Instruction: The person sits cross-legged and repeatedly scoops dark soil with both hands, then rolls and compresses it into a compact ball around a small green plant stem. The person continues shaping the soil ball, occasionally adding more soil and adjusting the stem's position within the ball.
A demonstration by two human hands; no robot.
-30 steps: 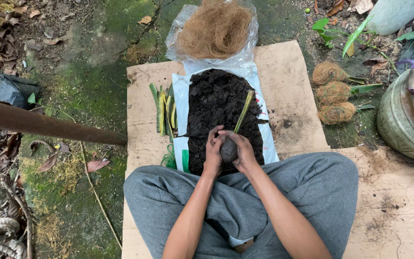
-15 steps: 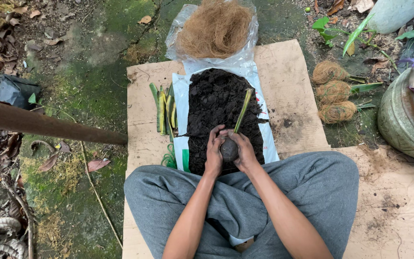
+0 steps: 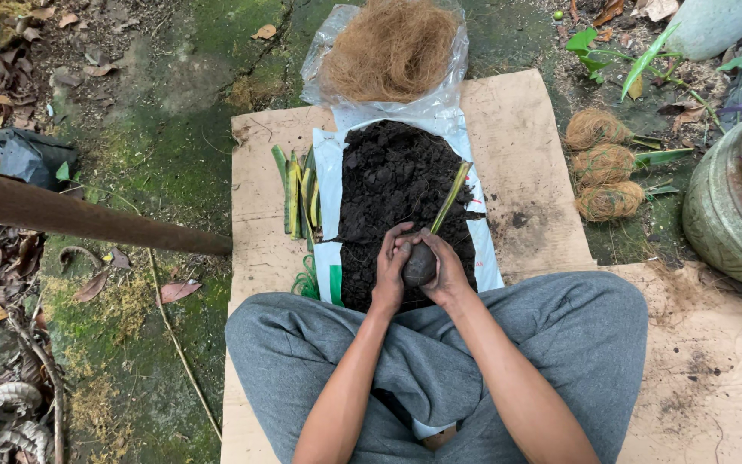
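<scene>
While both hands cup the dark soil ball over the near edge of the soil heap, pressure should probably stay even all round: left hand has fingers curled and pressed together over the ball's left side, right hand wraps the right side, fingers closed against it, fingertips mostly hidden behind the ball. A green cutting sticks up out of the ball, tilted away to the right; my read is to keep squeezing low on the ball and not on the stem, or it may snap or work loose. Soil sits on a white sheet on the cardboard, so crumbs fall back on the pile. Spare cuttings lie left of the sheet, three fibre-wrapped balls well to the right, bag of coconut fibre beyond the heap. Versus half a second and one second ago: essentially no change, same grip, same stem tilt, hands in the same spot; at most a slight finger shift.
</scene>
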